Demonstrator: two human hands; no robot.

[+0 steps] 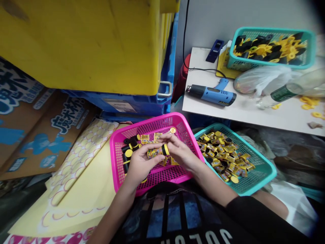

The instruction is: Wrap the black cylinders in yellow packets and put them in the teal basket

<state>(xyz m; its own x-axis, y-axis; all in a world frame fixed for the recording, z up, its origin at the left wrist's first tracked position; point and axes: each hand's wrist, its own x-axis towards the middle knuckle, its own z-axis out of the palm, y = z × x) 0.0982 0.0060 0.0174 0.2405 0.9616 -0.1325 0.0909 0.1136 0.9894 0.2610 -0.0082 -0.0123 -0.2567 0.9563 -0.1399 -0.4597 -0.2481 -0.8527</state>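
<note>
Labelled tube (154, 153) is clamped sideways in the left hand (141, 161), yellow end (166, 149) aimed right; right hand (179, 150) grip can't be told. Loads more pieces (224, 157) are heaped in the teal basket (261, 171).

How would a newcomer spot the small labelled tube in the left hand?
Find the bright pink plastic basket in front of the person. Over it, the left hand grips a small yellow-labelled tube with a black-and-yellow end; the right hand is at that end. Unlike the black-and-yellow pieces lying in the basket, it is held.
</note>
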